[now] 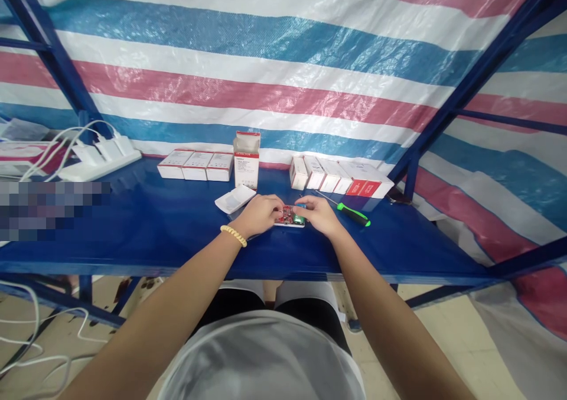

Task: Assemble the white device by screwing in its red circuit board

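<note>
A small white device base with a red circuit board [289, 216] lies on the blue shelf [146, 228] in front of me. My left hand [260, 212], with a yellow beaded bracelet on its wrist, grips the device's left end with curled fingers. My right hand [318, 214] pinches its right end. A white plastic cover [235, 199] lies just left of my left hand. A green-handled screwdriver [352, 214] rests to the right of my right hand.
An open white-and-red box [247, 159] stands upright behind the cover. Rows of closed boxes lie at the back left [195, 165] and back right [339, 177]. A white power strip [100, 159] with chargers sits far left. Blue frame posts [447, 116] flank the shelf.
</note>
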Demonstrator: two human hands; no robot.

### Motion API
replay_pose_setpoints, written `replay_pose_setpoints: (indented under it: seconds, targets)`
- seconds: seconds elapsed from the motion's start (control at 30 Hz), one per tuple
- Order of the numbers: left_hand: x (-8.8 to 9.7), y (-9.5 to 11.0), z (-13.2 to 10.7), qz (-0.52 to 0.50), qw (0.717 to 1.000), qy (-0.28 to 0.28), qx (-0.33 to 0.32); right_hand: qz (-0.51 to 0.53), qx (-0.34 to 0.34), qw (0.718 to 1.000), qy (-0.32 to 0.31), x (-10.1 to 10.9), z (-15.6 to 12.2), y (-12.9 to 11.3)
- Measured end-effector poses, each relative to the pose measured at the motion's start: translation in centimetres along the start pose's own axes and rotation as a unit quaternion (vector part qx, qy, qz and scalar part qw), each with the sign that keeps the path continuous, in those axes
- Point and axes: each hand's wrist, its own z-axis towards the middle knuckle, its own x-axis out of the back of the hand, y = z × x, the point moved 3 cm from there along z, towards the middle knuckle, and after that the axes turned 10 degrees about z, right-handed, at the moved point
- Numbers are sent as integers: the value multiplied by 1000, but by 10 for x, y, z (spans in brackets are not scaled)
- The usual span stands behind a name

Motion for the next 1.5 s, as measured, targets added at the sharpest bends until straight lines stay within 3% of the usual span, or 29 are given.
replay_pose_setpoints:
  seconds: [0.5,0.8,0.93,1.03,1.17,1.3,1.5]
  targets:
    - [1,8,-1,97,993,-29,-58,-18,5,1000,-3,-1,0,-2]
    - [-2,5,0,79,995,-38,-44,-22,12,1000,-14,0,1,0]
    - [-2,-1,0,16,1000,-26,0,-21,13,1000,-16,1,2,2]
    - [0,-11,-2,-21,996,-30,84,-34,24,999,-9,2,2,4]
    - [2,-22,-5,-136,970,-65,193,-45,40,998,26,3,3,4]
    - [2,-22,-5,-165,964,-71,198,-16,71,995,64,5,1,0]
    - [-4,-25,-3,-190,963,-55,184,7,76,996,45,4,0,0]
